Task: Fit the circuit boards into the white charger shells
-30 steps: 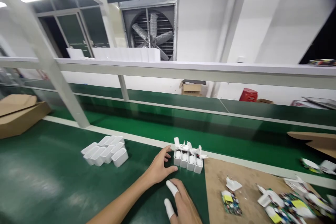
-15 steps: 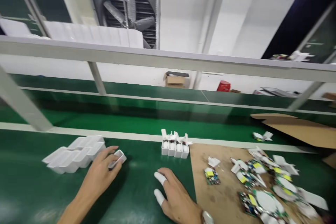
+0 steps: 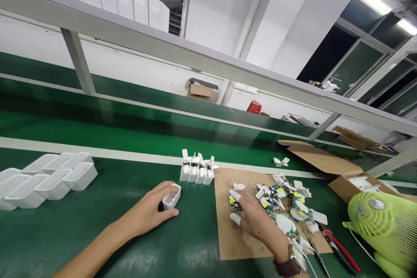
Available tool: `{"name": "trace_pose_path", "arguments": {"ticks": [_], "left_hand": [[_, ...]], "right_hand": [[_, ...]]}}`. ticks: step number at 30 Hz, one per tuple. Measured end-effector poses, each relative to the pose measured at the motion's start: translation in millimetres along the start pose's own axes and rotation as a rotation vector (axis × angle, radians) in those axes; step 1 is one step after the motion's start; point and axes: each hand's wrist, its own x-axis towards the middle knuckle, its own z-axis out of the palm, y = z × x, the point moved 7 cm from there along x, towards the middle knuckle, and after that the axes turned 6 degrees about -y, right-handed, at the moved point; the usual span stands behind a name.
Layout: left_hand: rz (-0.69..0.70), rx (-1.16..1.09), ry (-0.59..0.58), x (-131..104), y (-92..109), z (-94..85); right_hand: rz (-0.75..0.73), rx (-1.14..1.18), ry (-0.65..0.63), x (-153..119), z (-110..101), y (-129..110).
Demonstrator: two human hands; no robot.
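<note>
My left hand (image 3: 146,209) is closed around a small white plastic case (image 3: 171,200), its hollow top facing up, just over the green bench. My right hand (image 3: 257,219), with white finger cots on two fingertips, reaches over the brown cardboard sheet. Its fingers are spread on either side of a small circuit board (image 3: 233,203) with yellow tape, partly hidden by the hand; whether they touch it I cannot tell. Ahead stands a row of white cases (image 3: 197,176) with white parts and boards in their tops. Several hollow white cases (image 3: 54,182) stand in rows at far left.
More circuit boards (image 3: 285,224) with white parts lie piled on the cardboard sheet (image 3: 228,243). Tweezers (image 3: 316,247) and red-handled pliers (image 3: 342,249) lie beside them. A lime-green fan (image 3: 381,226) and a cardboard box (image 3: 345,187) stand at right. A shelf rail (image 3: 195,58) crosses above.
My left hand has moved right with the white case, away from the rows of cases. My right hand has moved right, onto the small board. The view has turned right and tilted.
</note>
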Motion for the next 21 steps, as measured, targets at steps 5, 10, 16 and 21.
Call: {"name": "trace_pose_path", "arguments": {"ticks": [5, 10, 16, 21], "left_hand": [[-0.028, 0.002, 0.04, -0.7, -5.5, -2.1], [-0.05, 0.045, 0.072, -11.8, -15.2, -14.0], [-0.061, 0.056, 0.058, -21.1, -16.3, -17.0], [-0.03, 0.07, 0.067, -20.7, -16.0, -15.2]], "right_hand": [[-0.045, 0.036, -0.005, 18.7, 17.2, -25.9], [-0.176, 0.13, -0.195, 46.3, 19.2, -86.7], [-0.161, -0.043, -0.63, 35.6, 40.8, -91.1], [-0.053, 0.012, -0.268, 43.8, 36.6, -81.6]]}}
